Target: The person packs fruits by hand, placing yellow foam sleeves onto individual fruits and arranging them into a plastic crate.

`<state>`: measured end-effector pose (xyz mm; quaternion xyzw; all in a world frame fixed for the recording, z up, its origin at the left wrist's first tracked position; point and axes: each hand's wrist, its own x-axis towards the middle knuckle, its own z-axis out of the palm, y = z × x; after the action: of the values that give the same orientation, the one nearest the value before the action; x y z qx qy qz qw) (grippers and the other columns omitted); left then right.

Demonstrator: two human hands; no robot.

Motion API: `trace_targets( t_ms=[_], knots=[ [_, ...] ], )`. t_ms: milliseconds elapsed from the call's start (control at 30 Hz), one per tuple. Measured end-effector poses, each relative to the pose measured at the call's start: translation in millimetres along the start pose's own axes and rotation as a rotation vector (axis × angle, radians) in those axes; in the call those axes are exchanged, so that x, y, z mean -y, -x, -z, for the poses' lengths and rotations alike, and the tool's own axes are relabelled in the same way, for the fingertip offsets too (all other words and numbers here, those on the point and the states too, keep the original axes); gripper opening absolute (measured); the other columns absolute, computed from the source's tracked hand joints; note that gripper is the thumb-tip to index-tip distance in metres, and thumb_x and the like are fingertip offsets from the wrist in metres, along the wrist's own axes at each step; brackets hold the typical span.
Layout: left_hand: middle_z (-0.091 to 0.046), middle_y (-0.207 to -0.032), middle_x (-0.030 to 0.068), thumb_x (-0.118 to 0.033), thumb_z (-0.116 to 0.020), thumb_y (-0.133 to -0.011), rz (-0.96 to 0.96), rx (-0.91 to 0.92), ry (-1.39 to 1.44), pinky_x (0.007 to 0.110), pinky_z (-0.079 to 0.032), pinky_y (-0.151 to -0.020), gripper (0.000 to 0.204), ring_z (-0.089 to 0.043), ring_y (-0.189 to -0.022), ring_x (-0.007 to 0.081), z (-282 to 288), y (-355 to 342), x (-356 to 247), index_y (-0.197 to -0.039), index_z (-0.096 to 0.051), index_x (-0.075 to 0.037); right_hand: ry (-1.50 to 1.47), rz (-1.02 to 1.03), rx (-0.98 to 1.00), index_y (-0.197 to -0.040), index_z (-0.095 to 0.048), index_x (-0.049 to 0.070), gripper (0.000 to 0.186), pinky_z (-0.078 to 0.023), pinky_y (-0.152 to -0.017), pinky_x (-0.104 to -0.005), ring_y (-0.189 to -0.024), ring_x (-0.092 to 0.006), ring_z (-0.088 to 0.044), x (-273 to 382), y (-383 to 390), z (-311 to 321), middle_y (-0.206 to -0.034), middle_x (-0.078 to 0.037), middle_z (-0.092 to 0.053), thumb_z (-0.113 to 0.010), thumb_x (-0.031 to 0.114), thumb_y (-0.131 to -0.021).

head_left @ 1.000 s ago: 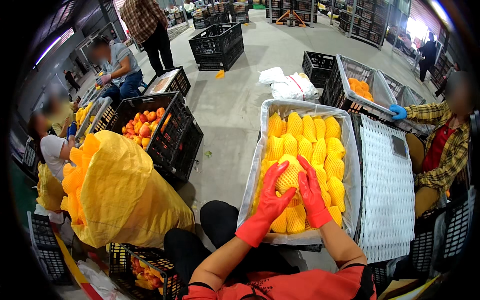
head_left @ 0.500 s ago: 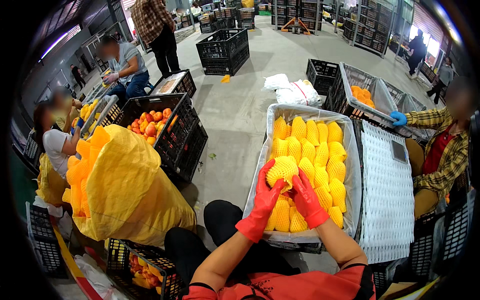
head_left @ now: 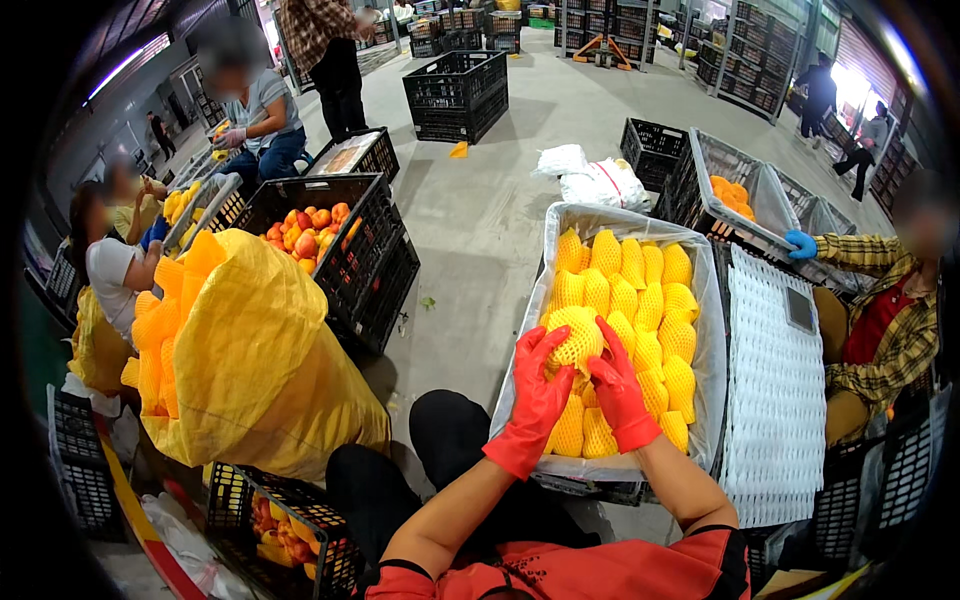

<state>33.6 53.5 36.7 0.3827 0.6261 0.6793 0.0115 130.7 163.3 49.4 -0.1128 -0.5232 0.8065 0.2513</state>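
Observation:
Both my hands wear red rubber gloves and hold one fruit wrapped in a yellow foam net (head_left: 575, 338) above a lined crate. My left hand (head_left: 540, 390) grips its left side, fingers curled round it. From the right, my right hand (head_left: 618, 385) presses its fingers and thumb on the same netted fruit. Below them the crate (head_left: 712, 400), lined with clear plastic, holds rows of yellow-netted fruits (head_left: 650, 305). The fruit inside the held net is hidden by the foam.
At left stands a large yellow sack (head_left: 265, 370) of foam nets (head_left: 160, 330). Behind it is a black crate (head_left: 365, 250) of red-orange fruit. A white woven sheet (head_left: 770, 400) lies right of my crate, beside a co-worker in plaid (head_left: 885, 340). White bundles (head_left: 600, 185) rest beyond.
The view has shifted slightly. My hands keep hold of the netted fruit, its position between them slightly changed. The co-worker at the far left has moved a hand.

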Motion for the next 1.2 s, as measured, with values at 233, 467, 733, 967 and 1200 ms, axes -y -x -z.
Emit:
trace_targets(
  t_ms=[233,467,733,967,1200],
  knots=[
    [-0.049,-0.118,0.0159,0.006,-0.065,-0.070,0.081,-0.039,0.112,0.039,-0.039,-0.101,0.049,-0.048,-0.116,0.0317,-3.5,-1.6,-5.5,-0.118,-0.061,-0.004,0.100,0.087,0.065,-0.154,-0.017,0.012,0.095,-0.036,-0.108,-0.0345,-0.131,-0.0213,-0.041,1.3,0.0,-11.0,-0.148,-0.010,-0.034,-0.071,-0.002,-0.079],
    [-0.051,-0.114,0.0147,0.006,-0.064,-0.068,0.149,-0.006,-0.068,0.038,-0.041,-0.098,0.047,-0.049,-0.114,0.0304,-4.5,0.5,1.1,-0.113,-0.058,-0.005,0.402,0.163,-0.066,-0.153,-0.021,0.011,0.092,-0.036,-0.109,-0.0350,-0.132,-0.0221,-0.039,1.3,1.1,-23.1,-0.147,-0.010,-0.036,-0.072,-0.003,-0.078],
    [-0.049,-0.126,0.0168,0.012,-0.061,-0.071,-0.080,0.036,-0.109,0.040,-0.039,-0.104,0.049,-0.046,-0.124,0.0343,-14.4,1.7,-5.4,-0.116,-0.057,-0.006,0.207,0.408,-0.140,-0.147,-0.030,0.003,0.067,-0.038,-0.107,-0.0351,-0.129,-0.0234,-0.043,-12.8,-3.3,-0.7,-0.143,-0.011,-0.040,-0.058,0.005,-0.086],
    [-0.053,-0.123,0.0212,0.011,-0.068,-0.067,-0.167,0.031,-0.186,0.044,-0.040,-0.103,0.043,-0.050,-0.120,0.0404,-30.4,16.0,-7.9,-0.106,-0.058,-0.005,-0.125,0.047,-0.444,-0.134,-0.042,0.003,0.050,-0.050,-0.093,-0.0315,-0.110,-0.0207,-0.058,-32.8,-7.2,29.9,-0.124,-0.009,-0.055,-0.050,-0.006,-0.086],
    [-0.053,-0.122,0.0203,0.009,-0.070,-0.069,-0.148,0.020,-0.094,0.043,-0.041,-0.101,0.040,-0.050,-0.118,0.0388,-32.8,9.2,-11.8,-0.105,-0.057,-0.003,-0.127,0.139,-0.338,-0.138,-0.040,0.002,0.060,-0.049,-0.097,-0.0326,-0.117,-0.0219,-0.056,-10.4,-3.5,18.8,-0.132,-0.010,-0.053,-0.048,-0.013,-0.081]
  ],
)
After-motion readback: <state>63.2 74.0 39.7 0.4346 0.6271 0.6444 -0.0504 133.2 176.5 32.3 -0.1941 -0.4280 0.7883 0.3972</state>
